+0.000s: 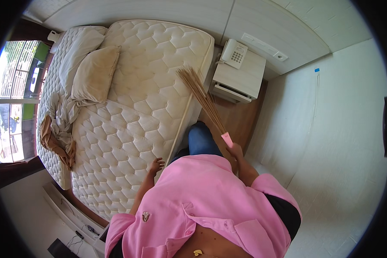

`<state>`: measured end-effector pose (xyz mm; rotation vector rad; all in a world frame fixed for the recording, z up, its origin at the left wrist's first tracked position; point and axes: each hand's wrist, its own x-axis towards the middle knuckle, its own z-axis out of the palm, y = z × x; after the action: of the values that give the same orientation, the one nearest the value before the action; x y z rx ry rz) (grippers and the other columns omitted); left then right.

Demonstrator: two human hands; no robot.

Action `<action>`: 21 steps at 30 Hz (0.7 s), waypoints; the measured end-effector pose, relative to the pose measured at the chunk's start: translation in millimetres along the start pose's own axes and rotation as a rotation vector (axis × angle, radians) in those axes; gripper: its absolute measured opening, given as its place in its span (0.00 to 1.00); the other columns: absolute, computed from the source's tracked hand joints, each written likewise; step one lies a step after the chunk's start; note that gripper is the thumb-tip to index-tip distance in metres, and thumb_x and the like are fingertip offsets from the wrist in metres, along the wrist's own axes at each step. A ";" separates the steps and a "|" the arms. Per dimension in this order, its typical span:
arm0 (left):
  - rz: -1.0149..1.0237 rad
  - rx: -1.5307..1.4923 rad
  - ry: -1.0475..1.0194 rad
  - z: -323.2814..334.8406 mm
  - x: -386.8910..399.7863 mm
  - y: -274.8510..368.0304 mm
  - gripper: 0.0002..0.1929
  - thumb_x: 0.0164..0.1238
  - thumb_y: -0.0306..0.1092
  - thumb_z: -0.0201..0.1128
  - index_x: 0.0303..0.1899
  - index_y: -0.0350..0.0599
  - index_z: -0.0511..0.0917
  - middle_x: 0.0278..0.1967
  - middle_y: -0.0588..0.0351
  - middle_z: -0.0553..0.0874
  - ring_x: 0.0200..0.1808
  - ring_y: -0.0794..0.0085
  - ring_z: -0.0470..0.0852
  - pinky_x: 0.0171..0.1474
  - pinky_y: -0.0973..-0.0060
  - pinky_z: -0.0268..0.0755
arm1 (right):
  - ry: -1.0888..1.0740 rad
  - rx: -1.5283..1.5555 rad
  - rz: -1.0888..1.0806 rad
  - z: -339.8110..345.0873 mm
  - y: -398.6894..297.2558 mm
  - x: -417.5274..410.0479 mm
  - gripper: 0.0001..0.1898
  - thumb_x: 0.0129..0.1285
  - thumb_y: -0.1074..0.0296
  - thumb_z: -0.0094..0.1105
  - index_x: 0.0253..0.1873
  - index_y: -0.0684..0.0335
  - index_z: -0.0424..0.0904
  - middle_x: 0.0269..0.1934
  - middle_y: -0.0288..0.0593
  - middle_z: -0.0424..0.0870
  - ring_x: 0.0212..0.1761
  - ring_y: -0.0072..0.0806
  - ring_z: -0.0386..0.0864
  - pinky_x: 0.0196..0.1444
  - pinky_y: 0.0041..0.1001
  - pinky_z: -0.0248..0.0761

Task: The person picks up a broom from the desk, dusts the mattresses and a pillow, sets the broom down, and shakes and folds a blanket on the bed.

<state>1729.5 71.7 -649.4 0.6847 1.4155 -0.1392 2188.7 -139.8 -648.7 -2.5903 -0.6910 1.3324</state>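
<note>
My right hand (pixel 234 151) is closed around the pink handle of a stick broom (pixel 209 108). The broom's thin brown bristles fan out over the near edge of a bare quilted mattress (pixel 142 113), beside a nightstand. My left hand (pixel 156 165) hangs over the mattress near its edge, fingers apart, holding nothing. Two pillows, a beige one (pixel 95 75) and a whiter one (pixel 79 54), lie towards the window side. Crumpled sheets (pixel 59 109) and a brown cloth (pixel 53 142) lie below them.
A pale nightstand (pixel 242 77) with a slightly open drawer bears a corded telephone (pixel 235 53). Wood flooring (pixel 237 119) runs between bed and wall. A barred window (pixel 16 100) is at the left, a shelf unit (pixel 80 222) with cables at the lower left, and a wall socket (pixel 280 56) above the nightstand.
</note>
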 end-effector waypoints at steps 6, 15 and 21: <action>0.049 -0.110 0.001 19.6 19.4 -10.8 0.19 0.68 0.27 0.43 0.59 0.47 0.66 0.42 0.55 0.82 0.31 0.77 0.76 0.33 0.77 0.69 | 0.173 0.024 0.044 -40.9 49.9 -100.2 0.20 0.49 0.54 0.61 0.38 0.67 0.79 0.30 0.56 0.82 0.37 0.49 0.82 0.38 0.42 0.74; 0.351 -0.147 0.017 51.6 5.7 91.7 0.18 0.72 0.29 0.39 0.59 0.50 0.67 0.43 0.60 0.81 0.39 0.77 0.77 0.42 0.77 0.70 | 0.533 0.027 -0.547 -114.6 -137.3 20.7 0.17 0.55 0.55 0.62 0.36 0.65 0.74 0.27 0.60 0.80 0.33 0.56 0.79 0.32 0.47 0.72; 0.157 -0.285 0.121 47.3 10.8 77.8 0.16 0.70 0.29 0.42 0.57 0.49 0.68 0.39 0.59 0.81 0.33 0.77 0.77 0.33 0.78 0.68 | 0.297 0.091 -1.123 -173.8 -414.3 47.1 0.22 0.57 0.54 0.61 0.50 0.61 0.68 0.32 0.56 0.81 0.36 0.54 0.79 0.34 0.45 0.73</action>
<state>1809.3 113.2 -632.0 0.5714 1.4554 0.2268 2213.8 261.2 -442.3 -1.6900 -1.5941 0.5663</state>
